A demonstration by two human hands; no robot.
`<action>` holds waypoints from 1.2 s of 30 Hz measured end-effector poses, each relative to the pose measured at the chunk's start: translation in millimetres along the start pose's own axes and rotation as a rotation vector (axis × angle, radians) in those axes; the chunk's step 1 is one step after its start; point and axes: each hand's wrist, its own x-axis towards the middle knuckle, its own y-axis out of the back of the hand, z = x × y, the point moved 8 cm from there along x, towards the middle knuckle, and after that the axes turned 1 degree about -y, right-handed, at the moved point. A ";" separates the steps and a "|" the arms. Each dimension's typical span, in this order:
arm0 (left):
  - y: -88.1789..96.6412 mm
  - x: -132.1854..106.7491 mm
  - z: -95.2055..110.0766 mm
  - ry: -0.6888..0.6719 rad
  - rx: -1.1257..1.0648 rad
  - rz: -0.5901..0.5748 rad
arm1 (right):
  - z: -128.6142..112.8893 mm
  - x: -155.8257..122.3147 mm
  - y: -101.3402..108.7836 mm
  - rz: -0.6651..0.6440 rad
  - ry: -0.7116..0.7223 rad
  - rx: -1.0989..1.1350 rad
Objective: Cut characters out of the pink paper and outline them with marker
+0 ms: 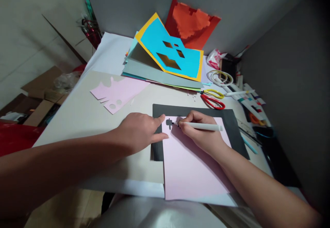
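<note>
I'm gripping a white marker (203, 126) in my right hand (198, 133), with its dark tip touching a sheet of pink paper (190, 166) right at a small dark shape (169, 123) (I can't tell whether it's drawn on or cut through). My left hand (138, 132) is spreading open and pressing down at the sheet's left edge, its fingertips (161, 137) just beside my right hand. My hands are apart, not touching.

The pink paper is lying on a black card (232, 132), which is sitting on a large beige card (77, 121). Beyond my left hand, a pink offcut (121, 94) with round holes is resting on that beige card. Farther back, a stack of layered paper (165, 73) is fanning open, with a blue sheet (177, 58) framed in yellow on top, and an orange-red sheet (192, 25) is leaning against the wall (129, 4). Two pairs of scissors, one with yellow handles (213, 94) and one with red handles (212, 101), are lying beside the stack, near a row of markers (244, 99).
</note>
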 end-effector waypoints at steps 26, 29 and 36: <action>-2.0 2.4 -0.2 -0.005 0.001 0.003 | 7.3 1.2 0.8 0.026 -0.013 0.025; -2.0 2.6 0.3 -0.009 0.002 -0.001 | 6.2 0.8 0.3 0.015 -0.015 0.026; -2.3 2.7 0.3 -0.024 0.006 0.004 | 6.9 1.2 -2.7 -0.021 -0.018 0.058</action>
